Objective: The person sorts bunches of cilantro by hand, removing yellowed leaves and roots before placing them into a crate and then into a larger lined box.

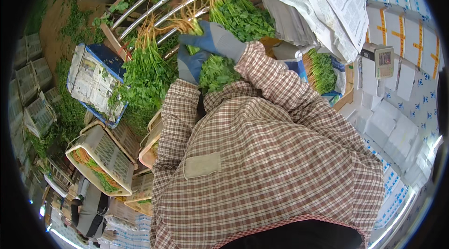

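My left hand (191, 65) and my right hand (214, 39), both in blue-and-grey gloves, close together round a bunch of leafy coriander-like greens (218, 74). Its leaves hang toward me, and pale stems with roots show above the gloves. The fingers partly hide the stems. Left of my hands, a larger heap of the same greens (152, 64) drapes over a rack of shiny metal bars (163, 0), roots pointing away. Another pile of greens (243, 15) lies beyond my right hand.
Newspaper sheets (334, 10) cover a stack at the far right. Greens fill a lined box (320, 71) by my right arm. A newspaper-lined blue crate (91, 78) and plastic baskets (110, 155) stand left. White boxes (397, 34) rise right, near a display unit (384, 62). Another person (91, 209) is lower left.
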{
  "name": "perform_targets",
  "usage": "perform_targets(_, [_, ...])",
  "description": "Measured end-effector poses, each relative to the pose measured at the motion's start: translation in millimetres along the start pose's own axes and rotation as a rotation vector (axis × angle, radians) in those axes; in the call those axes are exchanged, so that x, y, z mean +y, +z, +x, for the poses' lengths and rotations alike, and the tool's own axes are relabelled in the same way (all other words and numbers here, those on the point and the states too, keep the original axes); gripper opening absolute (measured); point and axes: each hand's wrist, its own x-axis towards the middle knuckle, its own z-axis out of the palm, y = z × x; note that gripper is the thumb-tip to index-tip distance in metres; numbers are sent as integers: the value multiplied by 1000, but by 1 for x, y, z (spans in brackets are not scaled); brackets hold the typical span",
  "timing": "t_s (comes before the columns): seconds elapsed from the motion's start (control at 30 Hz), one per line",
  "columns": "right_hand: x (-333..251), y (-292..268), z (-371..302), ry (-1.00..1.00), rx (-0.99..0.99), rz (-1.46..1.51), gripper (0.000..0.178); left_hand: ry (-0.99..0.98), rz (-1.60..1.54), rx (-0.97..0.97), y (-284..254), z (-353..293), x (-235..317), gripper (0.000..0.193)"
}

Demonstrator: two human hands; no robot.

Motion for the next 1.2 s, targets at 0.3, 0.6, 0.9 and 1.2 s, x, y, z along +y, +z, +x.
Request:
perform_targets(0.3, [68,24,-30,-387,260,255,46,33,72,-8,1,6,19,81])
perform_targets(0.6, [89,17,24,-245,319,202,41,-71,1241,204,8,65,6,84])
perform_targets(0.9, [71,-24,-35,-519,689,-52,43,16,980,399,2,18,3,92])
perform_targets(1.2, [118,-24,50,-319,647,-473,85,-188,1050,370,61,15,18,105])
